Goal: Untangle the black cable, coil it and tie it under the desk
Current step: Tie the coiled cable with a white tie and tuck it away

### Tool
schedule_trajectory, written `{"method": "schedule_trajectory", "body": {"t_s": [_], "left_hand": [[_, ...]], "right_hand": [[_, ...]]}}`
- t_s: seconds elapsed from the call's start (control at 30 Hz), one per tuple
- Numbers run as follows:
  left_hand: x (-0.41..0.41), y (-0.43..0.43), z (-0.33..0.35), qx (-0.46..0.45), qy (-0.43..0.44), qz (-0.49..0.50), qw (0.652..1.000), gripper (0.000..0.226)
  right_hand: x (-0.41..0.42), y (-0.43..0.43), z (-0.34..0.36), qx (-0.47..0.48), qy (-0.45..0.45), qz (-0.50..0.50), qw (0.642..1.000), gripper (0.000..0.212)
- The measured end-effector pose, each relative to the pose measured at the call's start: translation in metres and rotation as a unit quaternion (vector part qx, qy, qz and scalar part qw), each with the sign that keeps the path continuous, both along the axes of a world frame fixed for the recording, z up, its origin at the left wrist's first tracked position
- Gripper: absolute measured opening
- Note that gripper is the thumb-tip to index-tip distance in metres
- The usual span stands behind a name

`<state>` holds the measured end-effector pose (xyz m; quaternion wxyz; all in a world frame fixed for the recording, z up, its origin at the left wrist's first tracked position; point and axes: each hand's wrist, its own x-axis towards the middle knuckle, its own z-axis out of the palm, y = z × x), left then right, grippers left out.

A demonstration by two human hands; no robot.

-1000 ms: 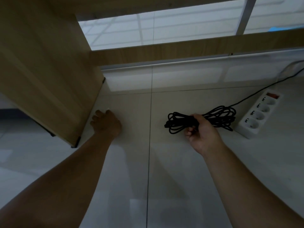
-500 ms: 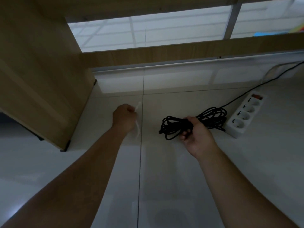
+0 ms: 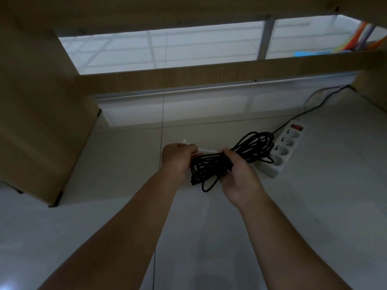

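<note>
- Right hand (image 3: 238, 178): fingers curled round the waist of the coiled black cable (image 3: 211, 168), held over the tiled floor (image 3: 125, 216).
- Left hand (image 3: 177, 160): pinches a white tie (image 3: 206, 150) reaching to the coil.
- Step, as judged: binding. Wrap the tie round the gripped waist and keep the loops gathered.
- Power strip (image 3: 280, 152): white, on the floor just beyond the coil.
- Desk (image 3: 41, 122): wooden side panel at left, rail behind, window beyond.

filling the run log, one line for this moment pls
step: tying coil | left hand: holds white tie | right hand: grips black cable
</note>
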<state>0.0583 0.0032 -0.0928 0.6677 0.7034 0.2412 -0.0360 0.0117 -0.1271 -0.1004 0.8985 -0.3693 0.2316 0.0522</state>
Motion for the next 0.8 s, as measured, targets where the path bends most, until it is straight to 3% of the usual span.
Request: {"method": "schedule_trajectory", "body": {"t_s": [0.07,0.17,0.23,0.33,0.4,0.43,0.47,0.5,0.53,0.6,0.67,0.73,0.8], "left_hand": [[-0.005,0.001,-0.005,0.003,0.016,-0.005,1.0,0.01],[-0.015,0.0,-0.007,-0.082,0.082,-0.052,0.992,0.009],[-0.016,0.001,-0.006,-0.074,0.086,-0.071,0.991,0.011],[-0.016,-0.002,0.001,-0.007,0.064,-0.105,0.992,0.034],[-0.02,-0.008,0.006,0.13,0.02,-0.093,0.987,0.064],[-0.023,-0.01,0.008,0.224,-0.063,-0.057,0.971,0.069],[-0.028,-0.01,0.012,0.305,-0.19,-0.032,0.933,0.063],[-0.033,-0.011,0.018,0.345,-0.301,-0.047,0.888,0.051],[-0.035,-0.013,0.023,0.353,-0.354,-0.11,0.859,0.041],[-0.037,-0.022,0.028,0.373,-0.31,-0.299,0.822,0.037],[-0.035,-0.029,0.027,0.439,-0.218,-0.439,0.753,0.045],[-0.035,-0.034,0.025,0.459,-0.17,-0.497,0.717,0.06],[-0.037,-0.034,0.021,0.459,-0.173,-0.495,0.718,0.071]], "right_hand": [[0.0,0.001,0.001,0.009,-0.013,-0.008,1.0,0.015],[0.001,0.003,0.002,-0.01,-0.018,-0.019,1.0,0.013],[0.001,0.003,0.002,-0.03,-0.018,-0.021,0.999,0.014],[0.0,0.003,-0.001,-0.043,-0.024,-0.047,0.998,0.016],[0.001,0.001,-0.002,-0.06,-0.023,-0.074,0.995,0.016],[0.001,0.001,-0.003,-0.065,-0.021,-0.085,0.994,0.015],[0.002,0.0,-0.003,-0.067,-0.014,-0.096,0.993,0.015],[0.002,0.0,-0.003,-0.07,-0.002,-0.104,0.992,0.013],[0.001,0.0,-0.003,-0.07,0.007,-0.107,0.992,0.012],[-0.001,0.0,-0.003,-0.075,0.021,-0.105,0.991,0.019],[-0.002,0.0,-0.003,-0.078,0.038,-0.098,0.991,0.026],[-0.005,-0.002,-0.002,-0.077,0.052,-0.092,0.991,0.029],[-0.005,-0.004,-0.003,-0.08,0.062,-0.085,0.991,0.029]]}}
